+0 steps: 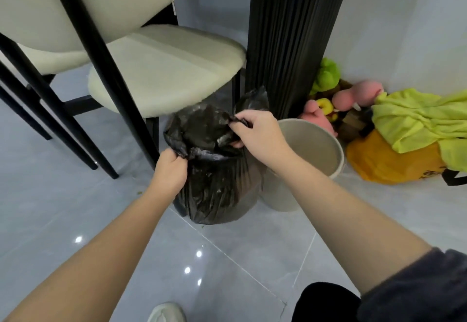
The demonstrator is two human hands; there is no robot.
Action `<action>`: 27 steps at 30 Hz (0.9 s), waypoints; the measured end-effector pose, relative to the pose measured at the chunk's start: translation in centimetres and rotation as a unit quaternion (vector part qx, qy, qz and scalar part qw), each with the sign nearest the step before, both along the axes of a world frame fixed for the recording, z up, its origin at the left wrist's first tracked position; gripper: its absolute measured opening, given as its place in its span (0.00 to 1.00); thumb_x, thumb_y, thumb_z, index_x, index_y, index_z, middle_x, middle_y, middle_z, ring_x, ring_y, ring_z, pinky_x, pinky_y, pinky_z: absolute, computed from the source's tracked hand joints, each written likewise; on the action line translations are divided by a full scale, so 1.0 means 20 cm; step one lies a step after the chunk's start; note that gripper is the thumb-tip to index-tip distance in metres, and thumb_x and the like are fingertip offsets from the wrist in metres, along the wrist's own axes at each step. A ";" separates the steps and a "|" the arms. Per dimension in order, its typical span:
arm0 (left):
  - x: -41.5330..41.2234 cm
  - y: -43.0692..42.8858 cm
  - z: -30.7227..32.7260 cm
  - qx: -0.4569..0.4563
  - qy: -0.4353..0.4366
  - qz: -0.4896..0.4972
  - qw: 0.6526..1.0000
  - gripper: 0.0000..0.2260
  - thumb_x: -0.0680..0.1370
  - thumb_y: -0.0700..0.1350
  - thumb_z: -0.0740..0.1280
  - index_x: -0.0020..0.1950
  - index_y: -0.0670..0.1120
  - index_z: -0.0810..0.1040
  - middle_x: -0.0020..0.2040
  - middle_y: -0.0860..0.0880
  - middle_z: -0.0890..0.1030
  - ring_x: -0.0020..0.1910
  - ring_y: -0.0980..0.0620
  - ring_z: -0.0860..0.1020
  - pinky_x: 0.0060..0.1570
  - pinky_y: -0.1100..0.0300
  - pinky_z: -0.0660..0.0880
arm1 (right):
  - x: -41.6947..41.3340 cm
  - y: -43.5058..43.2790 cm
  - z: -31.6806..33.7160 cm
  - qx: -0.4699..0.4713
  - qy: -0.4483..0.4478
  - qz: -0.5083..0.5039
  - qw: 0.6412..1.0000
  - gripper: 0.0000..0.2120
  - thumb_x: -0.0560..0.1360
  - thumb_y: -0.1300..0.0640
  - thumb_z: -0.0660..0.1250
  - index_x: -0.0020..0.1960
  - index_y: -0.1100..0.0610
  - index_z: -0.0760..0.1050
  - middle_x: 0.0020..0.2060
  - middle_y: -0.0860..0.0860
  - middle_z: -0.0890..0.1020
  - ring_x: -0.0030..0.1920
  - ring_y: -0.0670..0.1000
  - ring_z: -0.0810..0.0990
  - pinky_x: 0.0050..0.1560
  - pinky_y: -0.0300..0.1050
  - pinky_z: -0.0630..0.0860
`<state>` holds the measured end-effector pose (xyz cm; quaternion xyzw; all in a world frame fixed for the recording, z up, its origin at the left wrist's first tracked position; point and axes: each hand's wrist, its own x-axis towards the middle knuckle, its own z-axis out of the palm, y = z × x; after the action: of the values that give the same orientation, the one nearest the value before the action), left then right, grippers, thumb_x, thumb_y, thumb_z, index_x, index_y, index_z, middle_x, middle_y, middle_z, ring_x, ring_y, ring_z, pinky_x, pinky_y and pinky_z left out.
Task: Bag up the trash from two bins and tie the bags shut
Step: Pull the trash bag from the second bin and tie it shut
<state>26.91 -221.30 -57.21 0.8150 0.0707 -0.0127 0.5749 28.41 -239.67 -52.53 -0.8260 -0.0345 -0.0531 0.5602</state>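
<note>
**Concealed and truncated regions.** The fingertips of the left hand [171,172] are lying hidden inside a gathered fold of the black bag [214,185]. The lower fingertips of the right hand [255,132] are lying buried in plastic at the opposite rim. Below both sets of fingers, the bag is masking its contents and the bin it is lining. Beside the right fingers, the forearm is crossing the beige bin [313,144]. Far below the fingers, the frame's edge is cutting the shoe [166,313]. Greenish specks [137,191] near the left fingers are too small to identify.
</note>
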 end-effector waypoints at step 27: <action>-0.09 0.07 -0.54 0.113 0.092 -0.088 0.985 0.12 0.78 0.30 0.54 0.53 0.38 0.75 0.47 0.45 0.77 0.50 0.45 0.75 0.51 0.54 0.72 | -0.19 0.04 -0.62 0.046 0.153 -0.039 0.986 0.07 0.77 0.59 0.65 0.44 0.58 0.81 0.32 0.51 0.81 0.29 0.44 0.78 0.32 0.36 0.74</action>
<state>25.09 -219.82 -68.05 0.8732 0.0524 -0.1303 0.4667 24.65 -238.89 -64.89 -0.7983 0.0860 0.0503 0.5940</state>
